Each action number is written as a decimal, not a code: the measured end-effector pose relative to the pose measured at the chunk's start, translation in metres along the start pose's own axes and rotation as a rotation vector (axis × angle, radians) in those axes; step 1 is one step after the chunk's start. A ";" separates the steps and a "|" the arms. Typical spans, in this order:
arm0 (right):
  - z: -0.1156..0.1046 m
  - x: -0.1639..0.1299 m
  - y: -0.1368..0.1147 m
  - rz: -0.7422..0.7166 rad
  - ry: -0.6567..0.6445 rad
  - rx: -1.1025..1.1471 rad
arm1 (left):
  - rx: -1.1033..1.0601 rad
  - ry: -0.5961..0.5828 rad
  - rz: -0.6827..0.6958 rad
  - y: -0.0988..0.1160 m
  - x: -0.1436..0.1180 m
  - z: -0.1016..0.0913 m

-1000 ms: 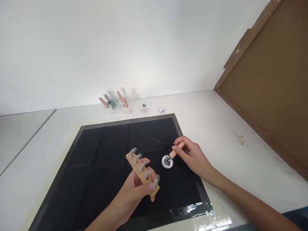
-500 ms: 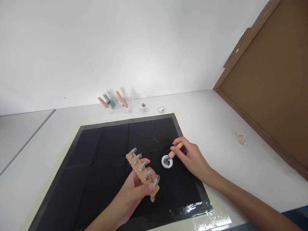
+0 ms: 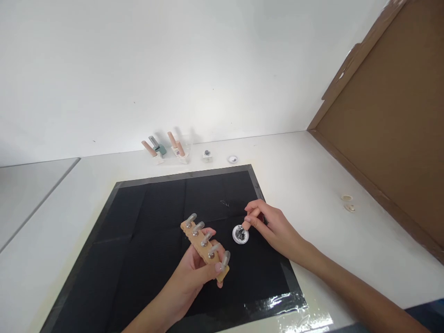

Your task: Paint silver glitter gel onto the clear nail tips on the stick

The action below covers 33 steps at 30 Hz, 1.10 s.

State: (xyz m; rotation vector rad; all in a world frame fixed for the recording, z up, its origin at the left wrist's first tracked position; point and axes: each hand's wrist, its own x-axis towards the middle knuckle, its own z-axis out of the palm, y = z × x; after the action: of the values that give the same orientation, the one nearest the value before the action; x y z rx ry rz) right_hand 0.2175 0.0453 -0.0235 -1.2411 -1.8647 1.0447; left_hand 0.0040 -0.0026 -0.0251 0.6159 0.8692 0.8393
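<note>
My left hand is closed round a tan nail practice stand, held tilted above the black mat. Along the stand sit several clear false nails on round metal studs. Between the fingertips of my right hand is a nail polish brush, gripped by its peach cap. The brush end points down into a small round white dish with dark silvery polish in it. This dish lies on the black mat, right of the stand.
Several nail polish bottles with peach or grey caps stand at the back by the wall. Beside them are an uncapped bottle and another small dish. Two small cream pieces lie at the right, near a large cardboard panel.
My right hand has shifted slightly left and down, with the brush end still at the dish. My left hand and the stand have barely moved.
</note>
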 end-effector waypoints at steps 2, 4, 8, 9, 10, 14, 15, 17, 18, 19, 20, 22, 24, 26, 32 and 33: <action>-0.002 0.001 -0.001 -0.044 -0.040 -0.025 | 0.022 0.005 0.011 -0.002 0.001 0.000; -0.003 0.001 -0.002 -0.063 -0.069 -0.056 | 0.050 0.013 0.013 -0.004 0.002 -0.001; -0.003 0.002 -0.004 -0.053 -0.100 -0.087 | 0.121 0.061 0.007 -0.006 0.002 -0.002; -0.002 0.003 -0.005 -0.047 -0.101 -0.086 | 0.133 0.078 0.004 -0.005 0.002 -0.002; -0.002 0.003 -0.005 -0.041 -0.100 -0.083 | 0.138 0.094 -0.002 -0.005 0.002 -0.002; -0.001 0.004 -0.007 -0.023 -0.096 -0.055 | 0.128 0.113 -0.046 -0.004 0.003 -0.001; 0.000 0.005 -0.008 -0.016 -0.094 -0.044 | 0.123 0.109 -0.050 -0.004 0.003 -0.001; 0.001 0.005 -0.008 0.001 -0.080 -0.013 | 0.114 0.096 -0.045 -0.004 0.003 -0.001; 0.002 0.006 -0.007 0.012 -0.065 0.004 | 0.110 0.092 -0.040 -0.004 0.003 -0.001; 0.004 0.006 -0.007 0.024 -0.047 0.020 | 0.107 0.091 -0.036 -0.005 0.003 -0.001; 0.005 0.006 -0.006 0.034 -0.027 0.033 | 0.106 0.091 -0.033 -0.005 0.003 -0.001; 0.008 0.007 -0.005 0.051 0.011 0.048 | 0.106 0.088 -0.030 -0.006 0.003 -0.002; 0.011 0.008 -0.003 0.060 0.034 0.046 | 0.103 0.081 -0.030 -0.006 0.003 -0.002; 0.012 0.009 -0.002 0.063 0.041 0.040 | 0.100 0.072 -0.029 -0.007 0.003 -0.003; 0.010 0.007 -0.004 0.062 0.016 0.001 | 0.104 0.056 -0.030 -0.009 0.004 -0.005; 0.010 0.007 -0.004 0.064 0.014 -0.005 | 0.105 0.053 -0.030 -0.009 0.004 -0.005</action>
State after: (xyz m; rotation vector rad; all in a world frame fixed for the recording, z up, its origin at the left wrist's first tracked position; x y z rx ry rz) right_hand 0.2051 0.0482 -0.0236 -1.3158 -1.8282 1.0633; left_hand 0.0042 -0.0037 -0.0362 0.6727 0.9733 0.7900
